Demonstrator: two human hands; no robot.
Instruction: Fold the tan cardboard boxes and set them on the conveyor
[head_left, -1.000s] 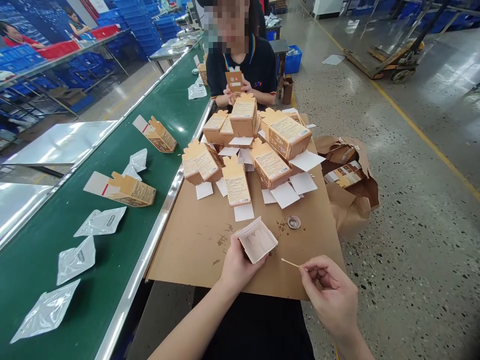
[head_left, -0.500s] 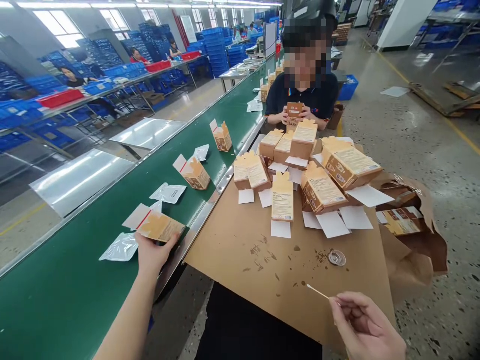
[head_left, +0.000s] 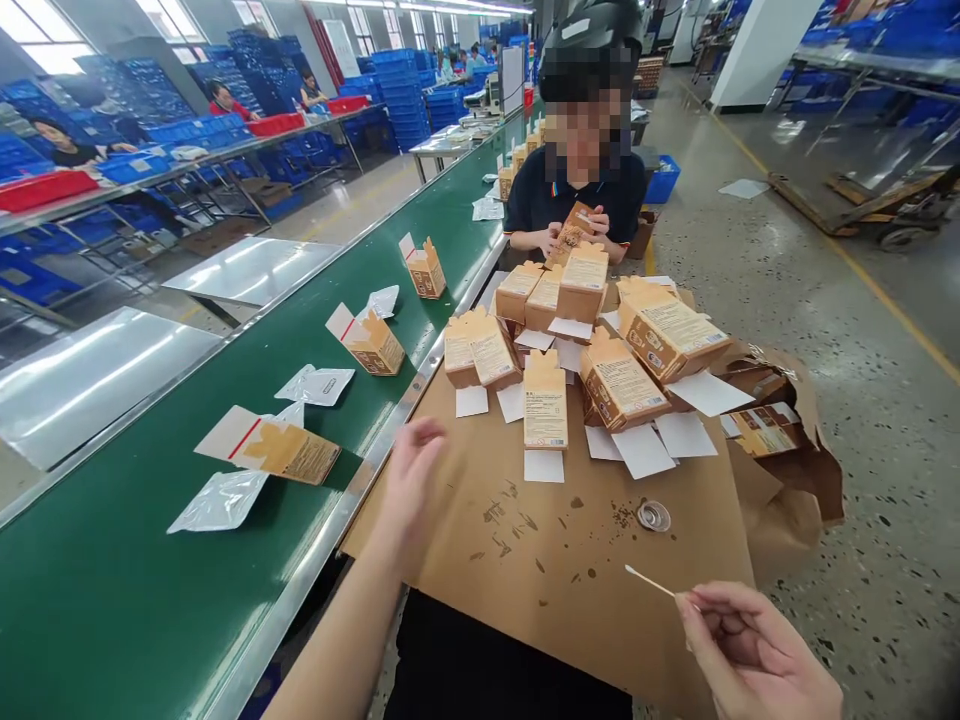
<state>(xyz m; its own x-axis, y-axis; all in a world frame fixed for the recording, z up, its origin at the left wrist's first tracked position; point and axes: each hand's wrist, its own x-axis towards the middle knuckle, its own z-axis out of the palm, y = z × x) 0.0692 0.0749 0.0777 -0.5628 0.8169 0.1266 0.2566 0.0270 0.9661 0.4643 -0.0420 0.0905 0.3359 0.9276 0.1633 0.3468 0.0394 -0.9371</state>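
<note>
My left hand (head_left: 411, 478) hangs over the left part of the brown cardboard surface (head_left: 480, 600), blurred, its fingers partly curled and apart with nothing in them. In my right hand (head_left: 750, 640), at the lower right, a thin cotton swab (head_left: 651, 581) is pinched, its white tip pointing left. A small clear cup (head_left: 653, 516) stands beyond the swab, beside dark stains. Tan boxes with open flaps lie at the back of the cardboard, one (head_left: 545, 405) nearest me. On the green belt, an open box (head_left: 289, 452) leans beside a silver pouch (head_left: 221, 502).
More open boxes (head_left: 375, 347) and pouches (head_left: 315, 384) line the green belt (head_left: 97, 590). Across the cardboard a person (head_left: 577, 180) holds a box (head_left: 571, 232). A large brown paper bag (head_left: 780, 500) with boxes inside stands at the right.
My left hand has let go of the box on the belt and moved right, over the cardboard. My right hand still holds the swab. The person opposite has tilted their box.
</note>
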